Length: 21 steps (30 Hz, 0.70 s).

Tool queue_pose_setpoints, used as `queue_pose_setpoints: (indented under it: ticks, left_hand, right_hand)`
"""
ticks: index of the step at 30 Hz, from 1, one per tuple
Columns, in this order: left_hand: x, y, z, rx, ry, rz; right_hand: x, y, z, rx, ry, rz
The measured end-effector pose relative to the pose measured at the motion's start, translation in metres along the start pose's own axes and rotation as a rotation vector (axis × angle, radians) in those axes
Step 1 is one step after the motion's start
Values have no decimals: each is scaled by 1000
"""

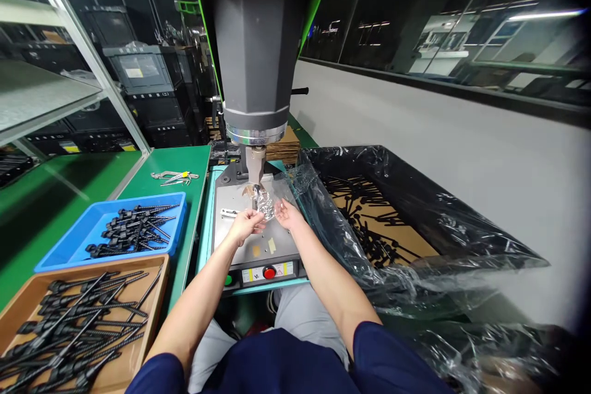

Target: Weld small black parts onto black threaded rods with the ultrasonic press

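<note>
Crumpled clear plastic film [265, 204] lies between my hands, under the metal horn [255, 165] of a press. My left hand [247, 226] is closed, thumb and fingers pinching the near left edge of the film. At the film's right edge, my right hand [289, 214] has its palm turned up and its fingers curled against the plastic. A small dark part [257, 188] shows just below the horn tip, partly hidden by glare on the film. Beneath both hands is the grey metal base plate [240, 240], with a small slotted metal bracket [229, 213] left of the horn.
A blue tray [178, 228] and a brown tray [159, 283] on the left hold black drill-like rods. Pliers [173, 175] lie behind them. To the right, a box lined with black plastic [318, 215] holds more rods. A red button [269, 272] is on the press front.
</note>
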<state>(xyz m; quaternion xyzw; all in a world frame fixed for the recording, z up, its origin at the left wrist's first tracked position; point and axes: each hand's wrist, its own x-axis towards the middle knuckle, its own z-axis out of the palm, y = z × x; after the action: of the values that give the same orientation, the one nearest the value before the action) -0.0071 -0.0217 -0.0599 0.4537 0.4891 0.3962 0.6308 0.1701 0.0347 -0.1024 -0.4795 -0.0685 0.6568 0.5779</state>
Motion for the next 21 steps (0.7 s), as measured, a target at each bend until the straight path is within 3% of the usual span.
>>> queue_pose_setpoints:
  ticks: [6,12,18,21]
  left_hand:
    - [6,14,-33,24,169,46]
    - [20,38,-35,-94,295,45]
    - [52,64,-43,-364,305,-174]
    - [69,71,-47,-427,345,-213]
  right_hand:
    - [2,-3,-4,16,58,-54]
    - [8,-8,-10,31,92,-144]
    - [8,-10,-10,25,101,-211]
    - [8,-10,-9,29,98,-240]
